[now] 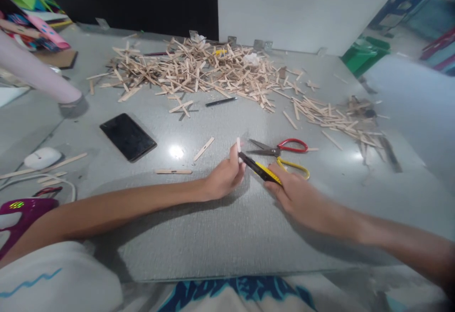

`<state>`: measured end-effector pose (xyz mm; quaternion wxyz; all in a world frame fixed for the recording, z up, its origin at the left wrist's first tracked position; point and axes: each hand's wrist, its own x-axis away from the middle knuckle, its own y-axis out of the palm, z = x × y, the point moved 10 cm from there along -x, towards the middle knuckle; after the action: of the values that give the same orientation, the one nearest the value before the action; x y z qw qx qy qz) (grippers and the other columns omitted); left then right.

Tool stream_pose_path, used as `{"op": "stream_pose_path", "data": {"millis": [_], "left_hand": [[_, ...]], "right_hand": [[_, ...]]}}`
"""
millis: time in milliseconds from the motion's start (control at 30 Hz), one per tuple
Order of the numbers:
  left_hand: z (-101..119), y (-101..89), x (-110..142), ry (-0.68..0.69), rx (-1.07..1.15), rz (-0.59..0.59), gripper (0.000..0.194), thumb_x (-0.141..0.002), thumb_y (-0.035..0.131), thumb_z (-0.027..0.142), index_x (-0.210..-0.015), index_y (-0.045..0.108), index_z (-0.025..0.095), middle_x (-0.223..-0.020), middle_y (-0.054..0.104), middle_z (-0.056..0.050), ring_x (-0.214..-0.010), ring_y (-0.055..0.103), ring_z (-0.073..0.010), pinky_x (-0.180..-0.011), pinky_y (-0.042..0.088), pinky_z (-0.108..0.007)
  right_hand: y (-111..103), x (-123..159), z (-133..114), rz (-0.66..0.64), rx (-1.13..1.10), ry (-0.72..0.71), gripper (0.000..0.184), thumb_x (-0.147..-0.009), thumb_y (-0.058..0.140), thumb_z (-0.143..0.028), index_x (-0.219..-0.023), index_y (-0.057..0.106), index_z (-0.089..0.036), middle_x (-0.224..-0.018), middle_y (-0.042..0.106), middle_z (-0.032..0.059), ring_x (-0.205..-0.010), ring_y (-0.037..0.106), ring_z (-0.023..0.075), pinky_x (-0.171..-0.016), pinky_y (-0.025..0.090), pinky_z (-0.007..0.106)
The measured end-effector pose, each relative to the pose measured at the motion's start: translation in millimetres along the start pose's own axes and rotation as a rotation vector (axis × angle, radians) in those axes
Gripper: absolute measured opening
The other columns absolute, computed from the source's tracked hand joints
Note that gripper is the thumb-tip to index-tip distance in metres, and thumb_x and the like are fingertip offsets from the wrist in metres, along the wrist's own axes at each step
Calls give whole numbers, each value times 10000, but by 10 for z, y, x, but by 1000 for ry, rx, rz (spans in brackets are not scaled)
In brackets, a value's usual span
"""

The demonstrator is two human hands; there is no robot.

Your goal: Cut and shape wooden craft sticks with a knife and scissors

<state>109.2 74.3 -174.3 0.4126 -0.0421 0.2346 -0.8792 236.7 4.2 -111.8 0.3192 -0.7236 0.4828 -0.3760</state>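
My right hand (298, 196) grips a yellow and black utility knife (259, 168), its tip pointing left toward my other hand. My left hand (224, 175) pinches a short pale wooden stick (238, 145) held upright on the grey table (199, 227); the knife tip touches or nearly touches the stick's lower part. Just behind both hands lie scissors with one red and one yellow handle (280, 150).
A large heap of wooden sticks (199, 68) spreads across the far table, with a smaller heap (337, 118) to the right. A black phone (128, 137), black pen (221, 101) and loose sticks (204, 148) lie nearby. Another person's sleeve (39, 77) reaches in at left.
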Motion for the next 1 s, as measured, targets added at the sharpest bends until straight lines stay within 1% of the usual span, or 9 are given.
{"op": "stream_pose_path", "data": {"millis": [167, 267, 300, 367, 433, 500, 667, 833, 1000], "left_hand": [[121, 12, -33, -5, 102, -128, 876, -1174, 433, 425, -1723, -152, 73, -662, 630, 65, -472, 537, -126, -499, 405, -230], [127, -170, -61, -233, 210, -145, 970, -1183, 440, 432, -1714, -293, 85, -671, 677, 57, -416, 543, -120, -436, 390, -214], [157, -309, -79, -288, 256, -85, 946, -1176, 468, 410, -1745, -223, 103, -664, 670, 63, -420, 544, -120, -428, 386, -209], [262, -565, -124, -343, 450, 31, 757, -1148, 516, 335, -1766, 132, 125, -662, 640, 64, -451, 544, -119, -435, 395, -210], [407, -726, -187, -320, 714, 81, 533, -1112, 543, 280, -1604, 434, 110, -611, 525, 96, -415, 448, -92, -422, 331, -200], [516, -838, -235, -278, 857, 108, 354, -1078, 569, 246, -1409, 572, 120, -587, 454, 112, -389, 363, -68, -423, 281, -192], [557, -906, -246, -260, 924, 139, 251, -1023, 615, 201, -1270, 597, 155, -591, 433, 117, -390, 302, -55, -437, 234, -191], [582, -969, -260, -202, 906, 176, 237, -983, 692, 219, -1201, 614, 167, -645, 443, 104, -446, 282, -55, -456, 226, -195], [531, -1235, -351, -47, 591, 272, 383, -851, 806, 164, -1195, 641, 194, -908, 552, 34, -630, 434, -67, -535, 319, -197]], "right_hand": [[-203, -21, 37, 26, -29, -55, 231, -1140, 438, -352, -1123, 629, -224, -962, 747, 95, -862, 690, 271, -736, 432, 352], [-449, 15, 105, 108, -94, -30, 301, -1148, 453, -413, -1197, 679, -218, -909, 756, 80, -846, 725, 266, -711, 451, 345], [-530, 34, 138, 144, -108, -13, 332, -1149, 459, -430, -1252, 687, -212, -917, 766, 86, -853, 735, 271, -713, 462, 350], [-649, 70, 205, 219, -100, 6, 380, -1145, 470, -442, -1351, 683, -204, -983, 793, 108, -902, 754, 291, -744, 487, 365], [-665, 90, 281, 265, -53, 13, 381, -1139, 477, -427, -1377, 681, -210, -1065, 808, 122, -951, 764, 307, -776, 499, 372], [-587, 87, 370, 274, 4, 21, 366, -1140, 477, -420, -1358, 688, -216, -1121, 816, 123, -959, 764, 314, -792, 501, 373], [-338, 50, 497, 219, 40, 20, 387, -1156, 467, -465, -1375, 675, -224, -1091, 818, 101, -895, 743, 309, -787, 487, 378], [-305, 36, 453, 195, 23, -1, 335, -1164, 468, -442, -1343, 659, -233, -954, 791, 65, -795, 724, 273, -713, 457, 343], [-254, 17, 407, 173, 32, -41, 278, -1163, 459, -383, -1263, 666, -227, -978, 807, 92, -845, 753, 282, -741, 485, 358]]}}
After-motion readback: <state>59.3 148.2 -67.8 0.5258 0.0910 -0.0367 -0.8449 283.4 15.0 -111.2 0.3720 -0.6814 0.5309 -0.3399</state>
